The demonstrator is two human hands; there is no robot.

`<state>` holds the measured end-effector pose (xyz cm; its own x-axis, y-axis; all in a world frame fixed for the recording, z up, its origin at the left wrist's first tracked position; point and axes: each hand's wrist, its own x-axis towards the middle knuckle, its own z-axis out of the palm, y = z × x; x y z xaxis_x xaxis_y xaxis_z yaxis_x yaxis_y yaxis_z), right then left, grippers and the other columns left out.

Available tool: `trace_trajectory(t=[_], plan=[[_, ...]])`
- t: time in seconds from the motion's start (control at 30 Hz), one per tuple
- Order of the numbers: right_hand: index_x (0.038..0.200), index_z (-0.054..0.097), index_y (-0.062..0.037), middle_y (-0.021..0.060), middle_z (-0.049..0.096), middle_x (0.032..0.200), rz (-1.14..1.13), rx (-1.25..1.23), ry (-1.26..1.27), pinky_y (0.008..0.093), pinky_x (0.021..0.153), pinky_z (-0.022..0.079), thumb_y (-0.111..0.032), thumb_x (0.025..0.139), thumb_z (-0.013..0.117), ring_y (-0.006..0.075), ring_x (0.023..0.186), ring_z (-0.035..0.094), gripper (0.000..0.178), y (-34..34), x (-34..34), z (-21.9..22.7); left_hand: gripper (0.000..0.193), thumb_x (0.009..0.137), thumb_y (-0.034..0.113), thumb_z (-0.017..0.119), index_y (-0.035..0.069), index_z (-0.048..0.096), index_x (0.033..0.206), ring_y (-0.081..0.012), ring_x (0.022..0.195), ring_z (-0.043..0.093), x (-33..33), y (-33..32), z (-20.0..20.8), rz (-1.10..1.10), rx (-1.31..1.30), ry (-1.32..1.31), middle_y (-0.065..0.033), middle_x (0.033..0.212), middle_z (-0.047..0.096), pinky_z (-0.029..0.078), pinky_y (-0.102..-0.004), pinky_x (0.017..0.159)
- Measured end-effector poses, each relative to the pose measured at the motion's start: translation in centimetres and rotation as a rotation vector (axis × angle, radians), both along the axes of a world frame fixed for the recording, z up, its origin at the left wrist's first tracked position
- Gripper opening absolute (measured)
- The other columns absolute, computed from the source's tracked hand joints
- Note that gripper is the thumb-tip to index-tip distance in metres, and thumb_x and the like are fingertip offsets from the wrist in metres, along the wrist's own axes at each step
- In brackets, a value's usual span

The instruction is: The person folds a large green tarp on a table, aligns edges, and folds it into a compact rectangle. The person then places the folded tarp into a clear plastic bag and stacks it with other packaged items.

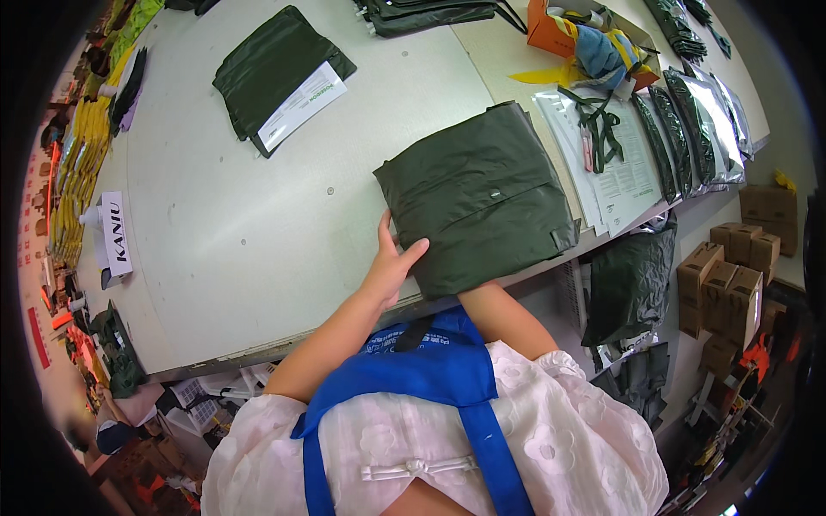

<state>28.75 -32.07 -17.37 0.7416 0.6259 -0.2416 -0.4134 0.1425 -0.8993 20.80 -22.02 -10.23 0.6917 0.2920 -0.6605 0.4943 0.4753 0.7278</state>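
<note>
A dark green garment (482, 198), folded into a square packet with a small flap and a light mark on its upper side, lies in front of me at the table's near edge. My left hand (396, 262) grips its left edge. The thumb rests against the top face and one finger runs up along the side, while the other fingers are mostly hidden. From the lower right, my right forearm (508, 318) reaches beneath the packet, which hides that hand and its fingers.
On the pale table (284, 275) lies another folded dark green packet (275, 69) with a white printed card (303, 105). Paper sheets (632, 172) with a dark cord, an orange box (551, 30) and bagged packets (697, 120) are at right. Cardboard boxes (723, 288) stand below.
</note>
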Motion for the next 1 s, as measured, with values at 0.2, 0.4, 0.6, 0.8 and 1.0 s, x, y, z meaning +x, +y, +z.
trace_trajectory(t=[0.2,0.4,0.6,0.8,1.0], plan=[[0.133,0.045,-0.0017,0.0187,0.044,0.138,0.013,-0.232,-0.126,0.0411,0.11,0.029,-0.026,0.096,0.044,0.0313,0.133,0.036,0.044,-2.3,2.0,0.6,0.092,0.088,0.021,0.062,0.028,-0.006,0.149,-0.0318,0.132,0.033,0.0,0.6,1.4,0.046,-0.255,-0.046,-0.0158,0.149,0.024,0.033,-0.0551,0.1],[0.122,0.058,-0.0019,0.0227,0.053,0.129,1.041,-0.505,-0.674,0.0414,0.107,0.034,-0.019,0.086,0.059,0.0345,0.125,0.046,0.04,-14.5,1.9,11.0,0.097,0.083,0.004,0.062,0.018,-0.007,0.15,-0.0294,0.134,0.029,-0.7,-0.1,-1.2,0.065,-0.173,-0.128,-0.0163,0.149,0.02,0.031,-0.0426,0.107],[0.121,0.053,-0.003,0.0095,0.056,0.121,-0.221,-0.753,-0.174,0.0282,0.095,0.034,-0.034,0.091,0.052,0.0162,0.117,0.048,0.043,-19.8,11.0,11.5,0.095,0.081,0.001,0.062,0.017,-0.002,0.15,-0.0266,0.136,0.026,-1.0,-0.8,-2.6,0.05,-0.075,-0.179,-0.0147,0.15,0.019,0.027,-0.0401,0.111],[0.133,0.045,-0.0025,0.0086,0.058,0.123,-0.03,-0.573,0.219,0.0365,0.098,0.038,-0.046,0.087,0.06,0.0206,0.112,0.054,0.065,-13.6,10.0,9.3,0.074,0.091,0.056,0.045,0.014,0.021,0.147,-0.038,0.123,0.045,-1.8,3.3,-2.6,0.235,-0.57,-0.174,-0.019,0.138,0.041,0.031,-0.0522,0.107],[0.121,0.054,-0.0042,0.0073,0.062,0.113,-0.242,-0.194,0.583,0.0321,0.082,0.047,-0.035,0.089,0.063,0.0198,0.097,0.06,0.045,-7.0,2.4,6.8,0.095,0.074,0.078,0.049,0.006,0.037,0.134,-0.0363,0.125,0.041,-4.3,0.7,-4.0,0.394,-0.972,-0.254,-0.0168,0.133,0.046,0.026,-0.0535,0.108]])
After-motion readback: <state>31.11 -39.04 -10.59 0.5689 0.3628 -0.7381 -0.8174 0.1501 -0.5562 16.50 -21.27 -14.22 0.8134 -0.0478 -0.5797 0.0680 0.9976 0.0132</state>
